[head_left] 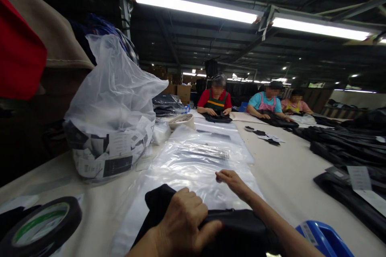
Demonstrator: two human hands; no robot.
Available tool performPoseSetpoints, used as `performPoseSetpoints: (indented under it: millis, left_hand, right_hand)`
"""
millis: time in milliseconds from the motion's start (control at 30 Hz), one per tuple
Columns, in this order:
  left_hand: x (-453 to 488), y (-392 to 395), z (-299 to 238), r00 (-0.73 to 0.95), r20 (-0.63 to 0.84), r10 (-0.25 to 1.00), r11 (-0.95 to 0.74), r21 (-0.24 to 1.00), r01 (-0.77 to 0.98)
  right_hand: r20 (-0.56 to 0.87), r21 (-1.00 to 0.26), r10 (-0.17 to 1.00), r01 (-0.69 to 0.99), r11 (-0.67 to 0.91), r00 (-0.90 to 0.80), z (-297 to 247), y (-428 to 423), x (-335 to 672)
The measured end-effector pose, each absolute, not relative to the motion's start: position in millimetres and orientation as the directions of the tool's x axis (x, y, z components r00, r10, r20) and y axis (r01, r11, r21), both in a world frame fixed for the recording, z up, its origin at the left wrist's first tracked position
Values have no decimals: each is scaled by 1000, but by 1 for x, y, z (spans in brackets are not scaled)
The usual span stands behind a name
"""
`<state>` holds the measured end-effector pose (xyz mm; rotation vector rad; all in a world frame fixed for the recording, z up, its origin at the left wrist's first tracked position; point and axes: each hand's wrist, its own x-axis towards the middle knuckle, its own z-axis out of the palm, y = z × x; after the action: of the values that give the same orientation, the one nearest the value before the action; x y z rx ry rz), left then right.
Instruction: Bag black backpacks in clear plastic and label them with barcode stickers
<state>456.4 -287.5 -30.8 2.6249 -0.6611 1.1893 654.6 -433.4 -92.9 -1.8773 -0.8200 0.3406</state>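
Observation:
My left hand (188, 217) is closed around a bunched part of a black garment (159, 202) in front of me. The rest of that dark cloth spreads to the right, beneath my right forearm. Farther forward, my right hand (232, 180) is over a stack of clear plastic bags (181, 168), its fingers curled together. Whatever those fingers may pinch is too small to make out. The bags lie flat along the table (283, 168) and reach away from me under the garment.
A large clear sack of labels (111, 144) stands at left, behind a black tape roll (45, 225). A blue plastic object (324, 239) sits at lower right. Black garments (346, 148) are piled along the right. Several people (215, 98) work at the far side.

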Motion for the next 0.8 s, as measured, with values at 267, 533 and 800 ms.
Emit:
performPoseSetpoints:
  millis: [267, 533, 800]
  left_hand:
    - [524, -271, -30, 999, 48, -9, -963, 267, -21]
    - [555, -257, -78, 967, 133, 217, -879, 457, 135]
    - [562, -239, -93, 826, 208, 523, -733, 605, 311]
  right_hand:
    - [274, -847, 635, 494, -197, 722, -45, -419, 662]
    - [327, -786, 567, 551, -282, 756, -52, -437, 639]
    - [334, -743, 488, 544, -390, 806, -69, -449, 633]
